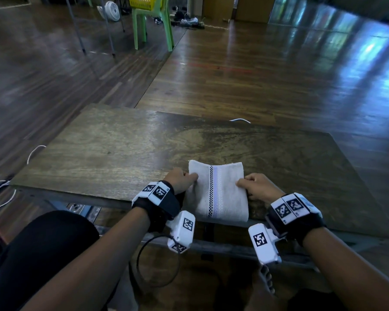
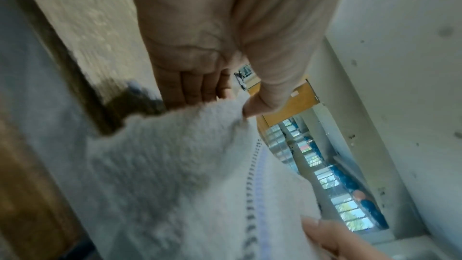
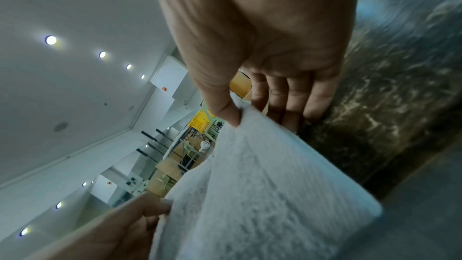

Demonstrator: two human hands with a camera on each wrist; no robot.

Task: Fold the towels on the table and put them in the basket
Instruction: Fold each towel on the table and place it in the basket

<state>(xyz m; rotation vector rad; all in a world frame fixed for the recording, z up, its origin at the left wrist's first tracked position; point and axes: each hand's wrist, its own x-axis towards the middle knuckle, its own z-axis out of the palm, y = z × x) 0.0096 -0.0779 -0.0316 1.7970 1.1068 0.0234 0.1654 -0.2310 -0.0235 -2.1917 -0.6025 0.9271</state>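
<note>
A white towel with a checked and lilac stripe lies folded at the near edge of the wooden table. My left hand pinches its left edge, thumb on top and fingers underneath, as the left wrist view shows on the towel. My right hand pinches the right edge the same way, thumb over the towel. A yellow basket sits on a green chair far across the room.
The green plastic chair stands on the wooden floor far behind the table. A white fan and cables lie near it. White cords trail off the table's left side. My knee is below the table's near edge.
</note>
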